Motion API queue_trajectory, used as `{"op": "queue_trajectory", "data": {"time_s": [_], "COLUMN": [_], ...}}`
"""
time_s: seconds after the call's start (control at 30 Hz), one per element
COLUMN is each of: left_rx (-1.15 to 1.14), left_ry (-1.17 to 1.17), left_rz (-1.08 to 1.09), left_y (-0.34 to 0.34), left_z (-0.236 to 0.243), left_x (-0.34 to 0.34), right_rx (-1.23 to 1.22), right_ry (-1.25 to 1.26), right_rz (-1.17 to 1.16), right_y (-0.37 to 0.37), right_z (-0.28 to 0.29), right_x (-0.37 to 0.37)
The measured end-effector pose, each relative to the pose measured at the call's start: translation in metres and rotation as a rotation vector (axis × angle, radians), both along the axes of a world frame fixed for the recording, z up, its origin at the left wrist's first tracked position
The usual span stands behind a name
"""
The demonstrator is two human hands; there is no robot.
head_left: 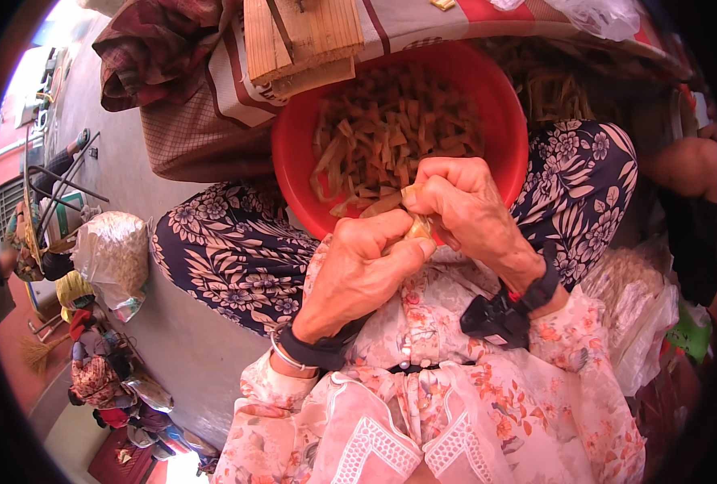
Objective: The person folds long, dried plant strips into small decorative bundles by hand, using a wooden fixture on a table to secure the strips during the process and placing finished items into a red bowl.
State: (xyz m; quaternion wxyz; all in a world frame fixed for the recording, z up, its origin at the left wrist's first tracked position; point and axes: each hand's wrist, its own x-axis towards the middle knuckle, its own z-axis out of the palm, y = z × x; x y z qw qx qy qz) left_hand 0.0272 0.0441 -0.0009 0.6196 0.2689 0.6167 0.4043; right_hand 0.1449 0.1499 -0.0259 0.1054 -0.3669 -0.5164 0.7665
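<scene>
My left hand (pixel 362 270) pinches a small yellowish folded strip (pixel 416 228) between thumb and forefinger. My right hand (pixel 471 218) grips the same piece just above and to the right, its fingers bent around the upper end. Both hands meet over the front of a red plastic basin (pixel 287 149), which lies between my knees in patterned trousers. The basin holds a loose heap of flat, tan strips (pixel 391 121), partly hidden by my hands.
A wooden board (pixel 302 36) rests on striped cloth above the basin. Plastic bags (pixel 112 258) sit on both sides. A co-worker's hand (pixel 689 169) is at the far right; other people (pixel 92 363) are at the left. Longer strips (pixel 552 89) lie behind my right knee.
</scene>
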Motion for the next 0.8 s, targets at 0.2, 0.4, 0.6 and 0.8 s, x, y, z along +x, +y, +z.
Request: {"op": "queue_trajectory", "data": {"time_s": [0.2,0.4,0.6,0.8], "left_rx": [0.039,0.021,0.112,0.123], "left_ry": [-0.099,-0.163,0.125,0.281], "left_rz": [0.081,0.080,-0.108,-0.126], "left_y": [-0.006,-0.012,-0.010,-0.015], "left_z": [0.004,0.003,0.002,0.007], "left_x": [-0.002,-0.008,-0.007,-0.028], "right_rx": [-0.320,-0.437,-0.395,-0.309], "right_ry": [0.110,0.197,0.079,0.094], "right_rz": [-0.037,-0.100,0.016,-0.002], "right_y": [0.004,0.005,-0.005,0.006], "right_z": [-0.002,0.008,0.011,0.009], "right_x": [-0.001,0.013,0.014,0.010]}}
